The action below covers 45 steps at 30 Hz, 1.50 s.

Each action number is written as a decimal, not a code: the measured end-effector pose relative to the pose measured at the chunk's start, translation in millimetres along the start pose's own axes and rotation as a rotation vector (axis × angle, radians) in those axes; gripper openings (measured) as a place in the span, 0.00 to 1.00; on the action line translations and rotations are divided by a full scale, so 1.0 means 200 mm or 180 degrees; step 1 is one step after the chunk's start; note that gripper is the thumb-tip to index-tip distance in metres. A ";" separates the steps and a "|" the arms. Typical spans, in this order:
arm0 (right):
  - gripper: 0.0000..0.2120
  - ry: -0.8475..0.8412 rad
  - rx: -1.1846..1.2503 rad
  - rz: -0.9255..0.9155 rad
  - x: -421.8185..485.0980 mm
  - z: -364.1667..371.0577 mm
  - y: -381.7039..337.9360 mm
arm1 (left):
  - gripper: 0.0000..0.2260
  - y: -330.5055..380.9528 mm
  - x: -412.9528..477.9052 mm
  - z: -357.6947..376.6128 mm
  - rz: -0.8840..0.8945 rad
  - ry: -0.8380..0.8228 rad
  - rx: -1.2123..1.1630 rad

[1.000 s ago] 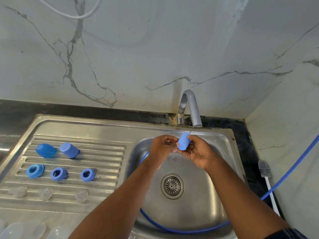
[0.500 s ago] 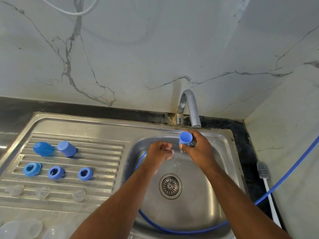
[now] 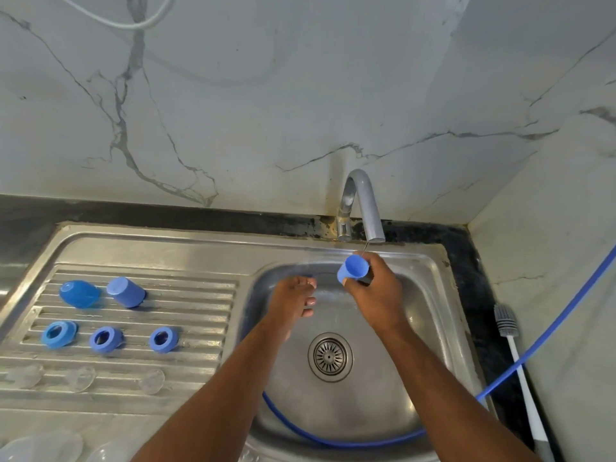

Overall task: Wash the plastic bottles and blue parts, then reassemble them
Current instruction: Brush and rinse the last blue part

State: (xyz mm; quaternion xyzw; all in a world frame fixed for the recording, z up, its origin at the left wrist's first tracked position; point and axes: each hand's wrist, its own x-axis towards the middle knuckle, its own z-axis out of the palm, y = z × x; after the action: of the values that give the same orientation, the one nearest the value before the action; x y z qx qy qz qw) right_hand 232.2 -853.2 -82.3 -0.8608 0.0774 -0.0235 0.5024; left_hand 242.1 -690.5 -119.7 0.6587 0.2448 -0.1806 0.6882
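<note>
- Draining surface (image 3: 206,258), left: 2 blue caps (image 3: 103,293) lie on their sides; in front of them 3 blue rings (image 3: 108,340); nearer still, 3 clear domed pieces (image 3: 81,378), apparently rinsed already.
- Left hand (image 3: 295,300): over the sink basin (image 3: 430,328), fingers loosely curled, holding nothing; 1 s ago it helped rub the cap, and has since let go.
- Right hand (image 3: 373,291): grip closed on the blue cap (image 3: 352,270), now raised just below the tap spout (image 3: 368,208), under a thin stream.
- Meaning: scrubbing appears finished; this cap is being rinsed. Reassembly not yet begun.
- Right: blue hose (image 3: 546,331), brush (image 3: 506,323).
</note>
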 end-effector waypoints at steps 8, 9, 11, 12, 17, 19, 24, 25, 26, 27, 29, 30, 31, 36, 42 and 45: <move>0.20 0.0149 0.0134 0.0018 0.00 0.01 0.00 | 0.04 -0.03 -0.01 -0.03 -0.0064 -0.0189 -0.0024; 0.21 0.0066 0.0052 0.0000 0.00 0.01 -0.01 | 0.03 -0.03 -0.01 -0.04 -0.0076 -0.0210 0.0009; 0.21 -0.0125 -0.0191 0.0069 0.00 0.02 -0.01 | 0.03 -0.05 -0.02 -0.04 -0.0099 -0.0201 0.0013; 0.20 -0.0069 -0.0177 0.0084 0.00 0.02 -0.01 | 0.03 -0.04 -0.02 -0.04 -0.0098 -0.0206 -0.0017; 0.18 -0.0101 -0.0021 0.0150 0.02 0.01 -0.05 | 0.04 -0.04 -0.03 -0.05 -0.0190 -0.0301 -0.0071; 0.17 -0.0110 -0.0064 0.0216 0.02 0.02 -0.04 | 0.04 -0.03 -0.02 -0.05 -0.0210 -0.0274 -0.0056; 0.17 -0.0116 0.0156 0.0125 0.03 0.03 -0.06 | 0.07 -0.02 -0.01 -0.03 -0.0338 -0.0315 -0.0066; 0.17 -0.0224 0.0056 0.0170 0.03 0.05 -0.05 | 0.10 -0.01 -0.02 -0.02 -0.0340 -0.0333 -0.0116; 0.18 -0.0208 -0.0045 0.0129 0.04 0.05 -0.04 | 0.12 0.01 -0.02 -0.01 -0.0344 -0.0422 -0.0251; 0.18 -0.0139 -0.0089 0.0059 0.05 0.05 -0.04 | 0.15 0.04 -0.02 0.02 -0.0358 -0.0562 -0.0475; 0.19 -0.0119 -0.0035 -0.0099 0.07 0.02 -0.03 | 0.19 0.10 -0.03 0.07 -0.0335 -0.0847 -0.0903; 0.19 -0.0220 0.0010 -0.0131 0.07 0.01 -0.03 | 0.19 0.11 -0.03 0.10 -0.0285 -0.0960 -0.0964; 0.19 -0.0372 0.0055 -0.0136 0.07 -0.01 -0.02 | 0.17 0.13 -0.03 0.15 -0.0221 -0.1054 -0.0869; 0.21 -0.0355 0.1066 0.0323 0.07 -0.04 0.04 | 0.11 0.10 0.02 0.20 -0.0056 -0.0697 -0.0372; 0.10 -0.0484 0.1613 0.1290 0.07 0.00 0.13 | 0.08 0.04 0.06 0.20 0.0273 -0.0665 0.0822; 0.10 -0.0351 0.1632 0.1169 0.10 0.00 0.14 | 0.06 0.06 0.08 0.21 0.0624 -0.0634 0.1398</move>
State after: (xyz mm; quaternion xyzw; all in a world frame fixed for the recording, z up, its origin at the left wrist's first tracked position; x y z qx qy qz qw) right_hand 249.1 -870.5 -107.9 -0.6778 0.1957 0.0955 0.7023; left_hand 266.0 -730.2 -118.6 0.7918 0.0658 -0.2259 0.5637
